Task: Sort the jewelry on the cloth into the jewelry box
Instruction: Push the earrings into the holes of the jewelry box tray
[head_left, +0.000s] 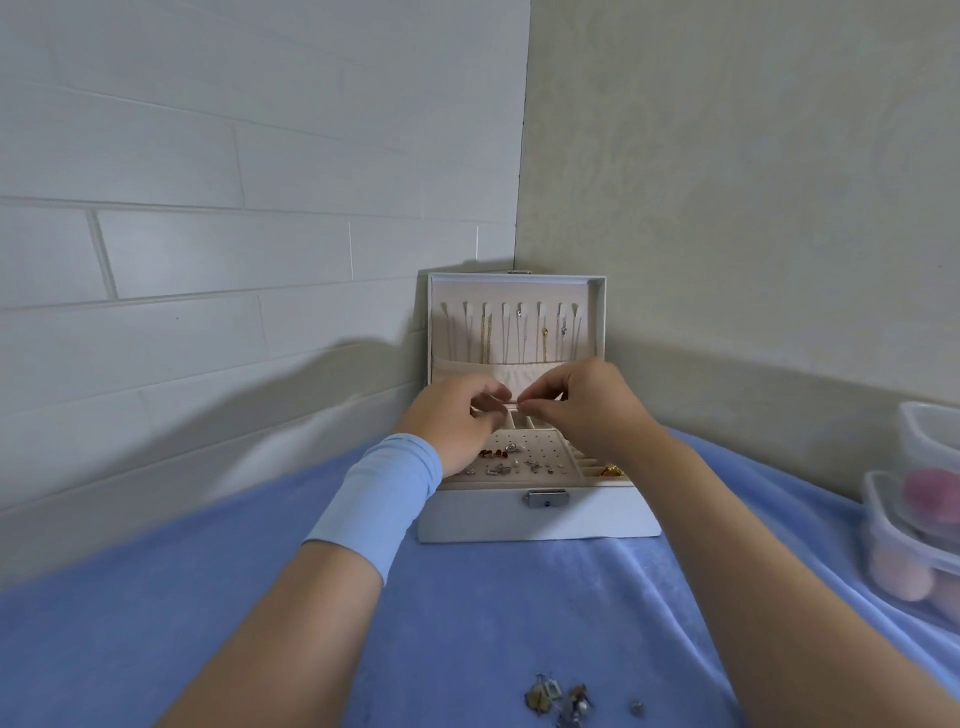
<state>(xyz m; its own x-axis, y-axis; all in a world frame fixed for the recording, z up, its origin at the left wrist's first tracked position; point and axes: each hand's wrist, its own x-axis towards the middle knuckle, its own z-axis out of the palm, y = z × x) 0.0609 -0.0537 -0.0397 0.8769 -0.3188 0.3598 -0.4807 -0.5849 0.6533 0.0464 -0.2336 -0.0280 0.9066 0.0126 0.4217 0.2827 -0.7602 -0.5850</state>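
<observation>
Blue cloth (467, 623) carries the open jewelry box (535, 519) at the wall corner and loose jewelry (563, 696) near the front edge. Left hand (457, 415) and right hand (582, 405) hover over the box, curled fingertips pinched together; any held item cannot be told.

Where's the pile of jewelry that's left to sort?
In the head view, the jewelry pile lies on the blue cloth at the bottom edge, right of centre, nearer the person than the white jewelry box.
</observation>
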